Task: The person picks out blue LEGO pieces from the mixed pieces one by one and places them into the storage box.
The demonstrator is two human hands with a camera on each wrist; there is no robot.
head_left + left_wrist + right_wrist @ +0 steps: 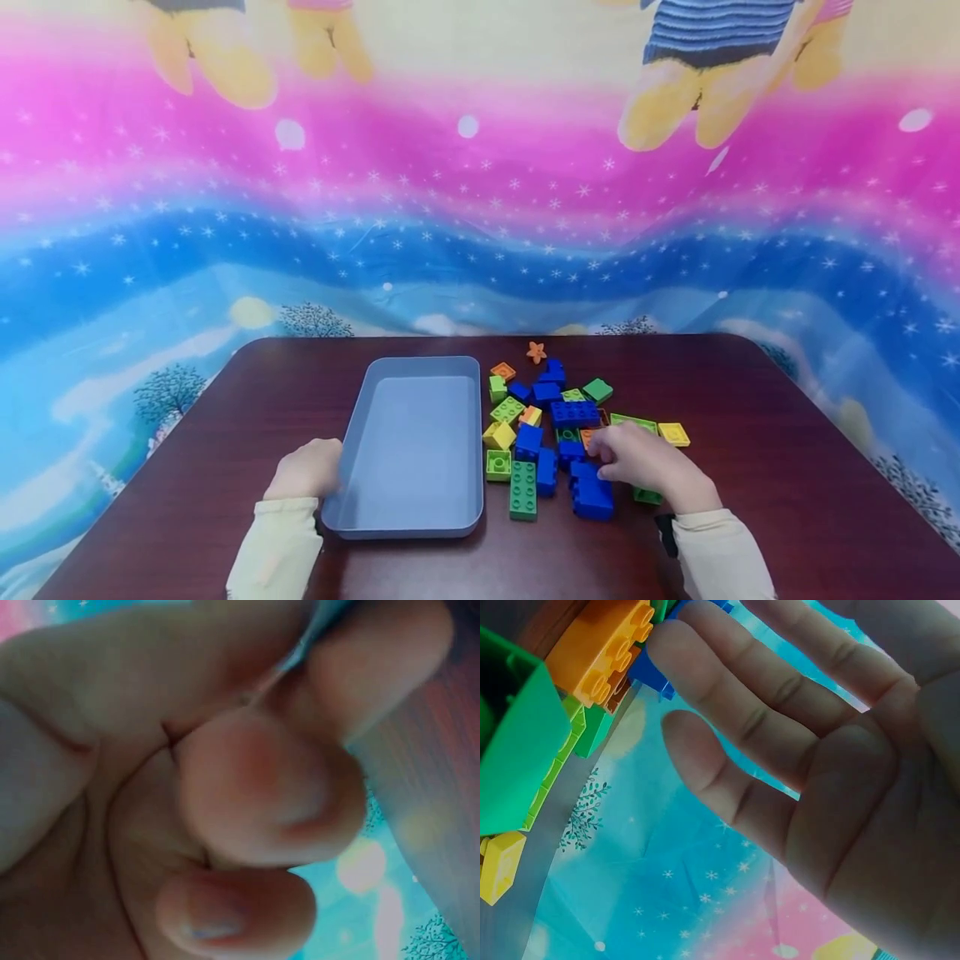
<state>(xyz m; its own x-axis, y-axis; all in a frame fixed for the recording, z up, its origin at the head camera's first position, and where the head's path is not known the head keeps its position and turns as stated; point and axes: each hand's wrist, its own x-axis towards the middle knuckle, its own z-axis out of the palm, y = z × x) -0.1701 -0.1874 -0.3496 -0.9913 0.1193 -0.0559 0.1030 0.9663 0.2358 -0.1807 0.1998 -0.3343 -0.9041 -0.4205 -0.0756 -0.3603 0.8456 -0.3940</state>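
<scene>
At the left edge of the grey tray (476,450), my left hand (306,471) grips the rim. The left wrist view shows curled fingers (255,784) with a thin strip of the tray's rim (304,649) between them. My right hand (637,458) hovers over the right side of a pile of toy building bricks. Its fingers (727,705) are loosely extended in the right wrist view, with no brick seen in them. Closest to it are a large blue brick (591,496) and an orange brick (600,649); whether the fingertips touch one is unclear.
More bricks lie between the tray and my right hand, among them a green brick (523,492) and a yellow brick (498,435). An orange star-shaped piece (536,352) lies at the back of the dark table (787,467). Behind hangs a printed cloth (450,208).
</scene>
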